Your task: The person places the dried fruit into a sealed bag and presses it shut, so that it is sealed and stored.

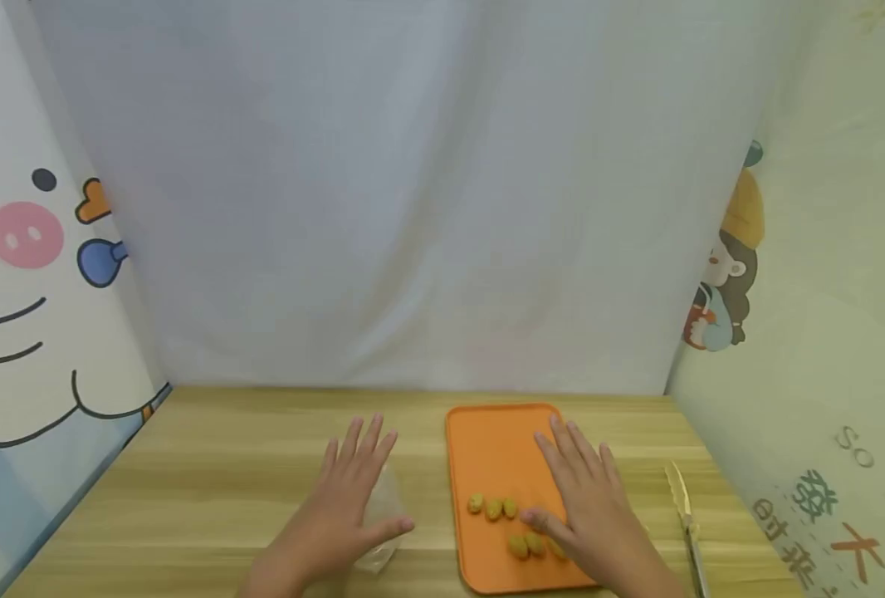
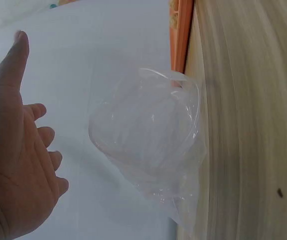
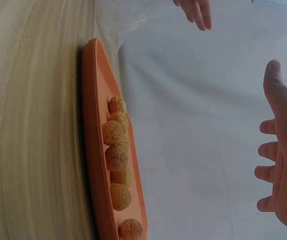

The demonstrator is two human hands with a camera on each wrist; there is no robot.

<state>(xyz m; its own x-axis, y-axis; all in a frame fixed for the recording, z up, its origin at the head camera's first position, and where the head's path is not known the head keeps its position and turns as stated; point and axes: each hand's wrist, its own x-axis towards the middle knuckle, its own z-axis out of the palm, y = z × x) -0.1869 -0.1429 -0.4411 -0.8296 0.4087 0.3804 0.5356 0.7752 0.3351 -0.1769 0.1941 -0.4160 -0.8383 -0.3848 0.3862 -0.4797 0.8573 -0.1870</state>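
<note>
My left hand (image 1: 341,515) hovers with fingers spread and holds nothing. Beneath and beside it a clear plastic bag (image 2: 146,132) stands on the table, partly covered by the hand in the head view. Over the right side of an orange tray (image 1: 496,453) my right hand (image 1: 595,515) is held up, fingers spread and nothing in them. On the tray sit several small, round, yellow-brown balls (image 3: 116,158) with wrinkled surfaces, like puffs of food. The right hand hides part of the tray in the head view.
Metal tongs (image 1: 686,519) lie to the right of the tray. The wooden table (image 1: 211,482) ends at a pale cloth backdrop (image 1: 338,208), with printed curtains at the left (image 1: 31,357) and right (image 1: 823,332).
</note>
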